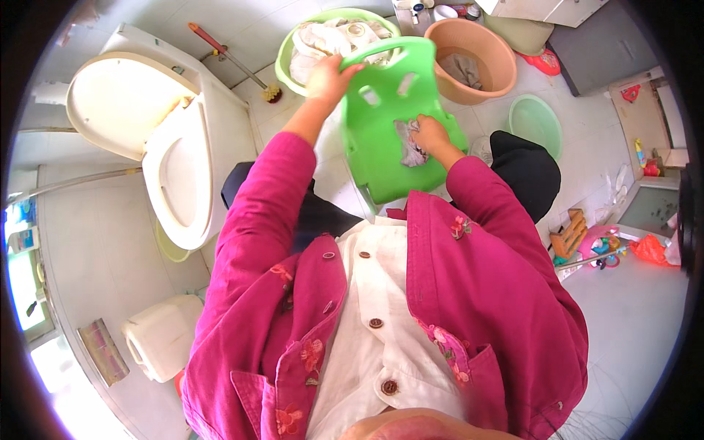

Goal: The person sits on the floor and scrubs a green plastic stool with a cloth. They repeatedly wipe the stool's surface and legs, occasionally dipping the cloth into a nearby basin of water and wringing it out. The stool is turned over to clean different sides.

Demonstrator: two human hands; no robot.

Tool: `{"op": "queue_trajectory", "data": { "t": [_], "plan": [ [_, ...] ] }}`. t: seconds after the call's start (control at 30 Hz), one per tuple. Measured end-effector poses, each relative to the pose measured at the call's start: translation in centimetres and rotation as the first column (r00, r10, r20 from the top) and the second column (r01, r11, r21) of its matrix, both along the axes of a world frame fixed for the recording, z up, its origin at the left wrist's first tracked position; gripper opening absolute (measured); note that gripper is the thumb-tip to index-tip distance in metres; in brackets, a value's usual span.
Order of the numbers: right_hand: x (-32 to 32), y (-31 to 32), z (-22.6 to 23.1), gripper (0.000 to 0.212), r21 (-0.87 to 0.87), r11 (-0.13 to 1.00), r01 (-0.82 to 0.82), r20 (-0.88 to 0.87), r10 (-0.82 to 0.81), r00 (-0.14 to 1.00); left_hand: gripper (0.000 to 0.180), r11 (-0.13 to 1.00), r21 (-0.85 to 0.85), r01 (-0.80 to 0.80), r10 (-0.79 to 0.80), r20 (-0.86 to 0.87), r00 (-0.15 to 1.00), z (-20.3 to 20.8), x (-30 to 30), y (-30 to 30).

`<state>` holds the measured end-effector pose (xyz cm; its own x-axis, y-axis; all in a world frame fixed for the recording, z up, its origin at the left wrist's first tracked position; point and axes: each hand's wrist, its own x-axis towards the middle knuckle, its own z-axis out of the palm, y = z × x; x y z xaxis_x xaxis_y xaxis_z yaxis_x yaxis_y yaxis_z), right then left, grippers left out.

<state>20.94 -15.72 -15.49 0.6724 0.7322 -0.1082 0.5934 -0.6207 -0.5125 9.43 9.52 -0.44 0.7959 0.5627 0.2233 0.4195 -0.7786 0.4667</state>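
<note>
1. The toilet [176, 147], smooth glossy white ceramic with its oval lid raised, stands to the left of the green plastic stool [400, 121].
2. The green plastic stool is hard, shiny moulded plastic with cut-out slots, tipped on edge in front of the person's knees; its legs are hidden from view.
3. The green basin [293, 48], round and thin-walled, sits just behind the stool, heaped with crumpled pale laundry; the stool covers its right rim.
4. The tan basin [499, 55], round matte plastic, lies behind and to the right of the stool, with grey cloth inside.
5. The left hand [330, 77] has its fingers curled over the stool's top edge, gripping it.
6. The right hand [431, 136] presses a rag against the stool's flat face, fingers closed around it.
7. The rag [411, 147], grey, limp and wrinkled, is bunched against the stool; the hand partly hides it.
</note>
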Motion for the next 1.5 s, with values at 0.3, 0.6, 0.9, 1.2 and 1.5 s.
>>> {"op": "queue_trajectory", "data": {
  "t": [0.3, 0.6, 0.9, 1.2, 1.5],
  "plan": [
    [0.6, 6.4, 2.9, 0.029, 0.098, 0.995, 0.018, -0.055, -0.012, 0.998, 0.054, 0.828, 0.255, -0.5, 0.523, -0.026, 0.852, 0.0, -17.3, 8.8],
    [3.1, 9.4, 0.1, 0.035, 0.36, 0.796, 0.486, -0.353, -0.366, 0.861, 0.053, 0.264, -0.328, -0.907, 0.963, 0.04, 0.266, -1.0, -27.7, 13.5],
    [3.7, 17.6, 1.4, 0.02, 0.169, 0.674, 0.719, -0.973, -0.001, 0.229, 0.044, 0.484, -0.155, -0.861, 0.803, -0.313, 0.507, 0.0, -30.1, 17.2],
    [3.3, 31.7, 2.2, 0.024, 0.586, 0.787, 0.19, -0.496, 0.163, 0.853, 0.052, 0.589, 0.122, -0.799, 0.803, -0.201, 0.561, -0.9, -30.4, 15.8],
    [3.7, 38.4, -17.2, 0.043, -0.482, 0.599, -0.639, -0.167, 0.653, 0.738, 0.041, 0.575, 0.091, -0.813, 0.812, -0.185, 0.554, 1.7, -30.9, 12.3]
  ]
}}
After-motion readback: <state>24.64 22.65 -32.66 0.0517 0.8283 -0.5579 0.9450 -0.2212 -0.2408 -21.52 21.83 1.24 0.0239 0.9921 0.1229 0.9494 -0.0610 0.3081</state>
